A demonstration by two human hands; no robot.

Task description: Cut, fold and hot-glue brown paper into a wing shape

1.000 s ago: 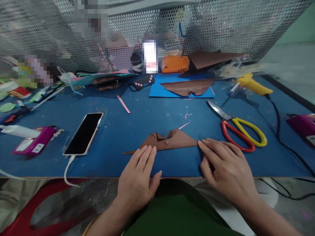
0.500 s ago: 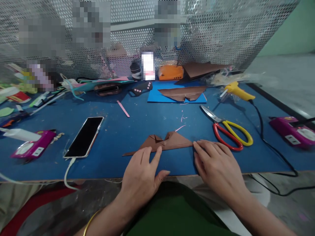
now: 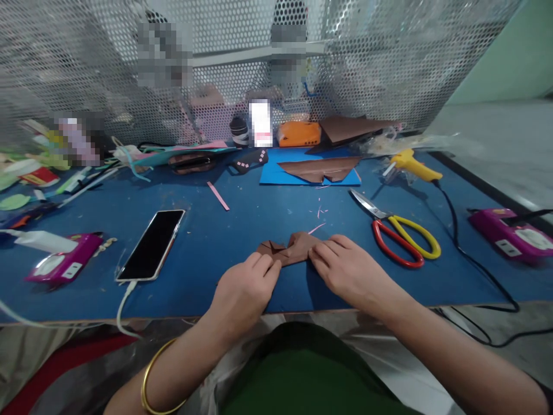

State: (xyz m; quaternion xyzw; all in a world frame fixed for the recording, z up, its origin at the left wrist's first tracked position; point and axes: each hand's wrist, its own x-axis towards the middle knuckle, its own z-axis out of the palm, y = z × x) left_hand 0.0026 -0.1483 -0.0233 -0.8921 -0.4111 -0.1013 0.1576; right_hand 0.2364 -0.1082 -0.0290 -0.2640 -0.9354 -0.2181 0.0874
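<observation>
A folded piece of brown paper with a notch in its upper edge lies near the front of the blue table. My left hand has its fingers curled over the paper's left end, which it hides. At the other end, the fingers of my right hand are pressed together on the paper, covering its right tip. Thin pink paper scraps lie just beyond. To the right of my right hand rest scissors with one red and one yellow handle, blades pointing away.
A phone on a white cable lies left, beside a purple power strip. Farther back are a cut brown paper shape on a blue sheet, a yellow glue gun and an upright lit phone. Perforated mesh stands behind.
My right hand has moved left along the paper, from its tip to nearer the notch. My left hand's fingers have curled in around the left end. The view has shifted slightly.
</observation>
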